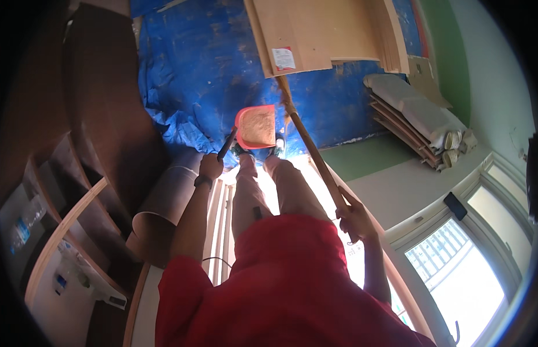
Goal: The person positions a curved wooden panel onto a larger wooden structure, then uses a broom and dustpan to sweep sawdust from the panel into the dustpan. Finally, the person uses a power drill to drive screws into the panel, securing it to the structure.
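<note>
My left hand (211, 167) is closed around the dark handle of a red dustpan (260, 107). The pan rests on the blue sheet, just in front of my shoes, and a layer of tan dust like sawdust (258, 128) covers its inside. In my right hand (355, 217) is the upper end of a long wooden broom handle (313, 151). The broom slants forward and left. Its tan bristles (284, 95) are down by the board edge, beyond the pan's right side, and are only partly distinct.
Blue sheeting (191, 63) covers the floor. Large tan boards (321, 29) lie ahead. Wrapped panels (410, 107) are stacked at the right, near a glazed door (454, 266). On my left are a rolled brown sheet (171, 196) and a dark shelf unit (69, 217).
</note>
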Motion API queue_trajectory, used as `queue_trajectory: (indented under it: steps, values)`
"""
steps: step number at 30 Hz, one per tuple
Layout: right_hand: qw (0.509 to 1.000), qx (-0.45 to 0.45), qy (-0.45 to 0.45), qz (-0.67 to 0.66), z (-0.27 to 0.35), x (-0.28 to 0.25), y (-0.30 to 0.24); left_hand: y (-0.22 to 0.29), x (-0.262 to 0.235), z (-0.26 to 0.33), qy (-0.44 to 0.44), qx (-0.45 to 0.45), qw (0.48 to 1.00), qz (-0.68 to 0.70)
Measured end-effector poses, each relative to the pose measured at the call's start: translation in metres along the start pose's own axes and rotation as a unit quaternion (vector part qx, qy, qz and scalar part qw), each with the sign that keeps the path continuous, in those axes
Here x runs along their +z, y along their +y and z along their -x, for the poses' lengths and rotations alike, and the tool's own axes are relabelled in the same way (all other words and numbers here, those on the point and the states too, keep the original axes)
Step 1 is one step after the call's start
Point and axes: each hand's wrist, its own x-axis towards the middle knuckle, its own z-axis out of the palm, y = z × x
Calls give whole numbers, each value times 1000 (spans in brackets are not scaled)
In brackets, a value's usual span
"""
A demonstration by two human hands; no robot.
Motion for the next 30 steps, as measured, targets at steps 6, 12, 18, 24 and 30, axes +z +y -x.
queue_trajectory:
  steps: [6, 12, 18, 24, 30]
  values:
    - [987, 35, 109, -109, -44, -13, 77, 67, 1, -53, -36, 54, 996, -64]
    - [926, 31, 144, -347, -178, -48, 133, 155, 10, -128, -101, 106, 979, -145]
    - [871, -70, 33, -486, -307, -75, 94, 230, 36, -194, -82, 163, 965, -190]
    - [838, -132, -45, -528, -418, -86, -18, 252, 56, -244, -2, 179, 974, -136]
    - [700, -162, -47, -694, -472, -95, -105, 277, 44, -220, 16, 135, 990, 45]
